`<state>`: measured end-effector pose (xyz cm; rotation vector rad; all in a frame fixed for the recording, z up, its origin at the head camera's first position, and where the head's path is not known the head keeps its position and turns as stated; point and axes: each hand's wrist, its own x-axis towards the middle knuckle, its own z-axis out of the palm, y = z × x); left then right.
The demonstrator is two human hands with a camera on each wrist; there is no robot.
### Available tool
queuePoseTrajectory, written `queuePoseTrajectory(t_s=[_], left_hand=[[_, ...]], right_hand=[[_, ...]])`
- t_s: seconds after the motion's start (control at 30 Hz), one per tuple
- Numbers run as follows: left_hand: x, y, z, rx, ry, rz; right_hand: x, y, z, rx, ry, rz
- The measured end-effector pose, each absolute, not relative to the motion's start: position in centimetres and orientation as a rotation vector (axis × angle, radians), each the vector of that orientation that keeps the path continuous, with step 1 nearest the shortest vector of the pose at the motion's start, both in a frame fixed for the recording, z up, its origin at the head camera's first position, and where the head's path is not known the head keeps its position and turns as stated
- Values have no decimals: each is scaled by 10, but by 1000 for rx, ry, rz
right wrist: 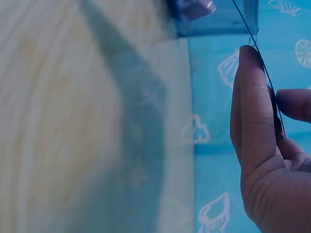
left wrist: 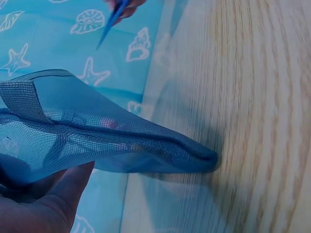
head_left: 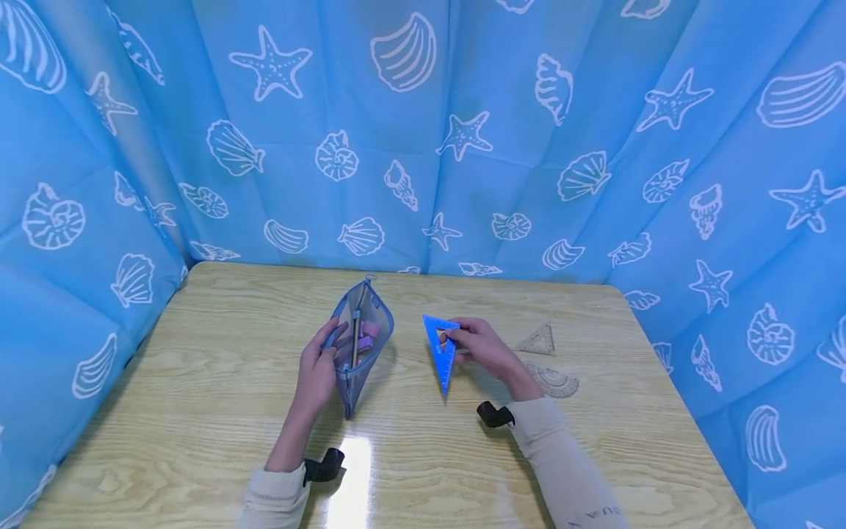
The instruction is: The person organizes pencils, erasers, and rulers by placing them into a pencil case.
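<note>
My left hand [head_left: 319,371] grips the side of a grey-blue mesh zip pouch [head_left: 371,360], which stands tilted with its mouth spread wide. Inside the pouch show a pen-like stick [head_left: 356,338] and pink and purple pieces [head_left: 367,336]. In the left wrist view, the thumb presses the mesh [left wrist: 112,131] and the pouch's lower corner comes down at the tabletop. To the right of the pouch, my right hand [head_left: 485,347] pinches a blue triangular set square [head_left: 440,353] between thumb and fingers, its long point downward. The right wrist view shows this set square [right wrist: 265,65] edge-on.
A clear set square [head_left: 538,340] and a clear protractor [head_left: 554,381] lie on the wooden table [head_left: 218,367] just right of my right hand. Behind the table hangs a blue curtain [head_left: 476,198] with white shell and starfish prints.
</note>
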<state>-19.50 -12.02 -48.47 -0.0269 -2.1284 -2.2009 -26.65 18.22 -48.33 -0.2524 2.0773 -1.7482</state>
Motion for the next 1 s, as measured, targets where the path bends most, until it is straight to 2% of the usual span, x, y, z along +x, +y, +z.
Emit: queuePoseTrajectory(t_s=[0.6, 1.0], left_hand=[[-195, -116, -488, -20, -2167, -2150], [-195, -113, -486, -11, -2184, -2122]], right_hand=[[-287, 111, -432, -305, 2054, -1848], [-289, 71, -428, -244, 2068, -1997]])
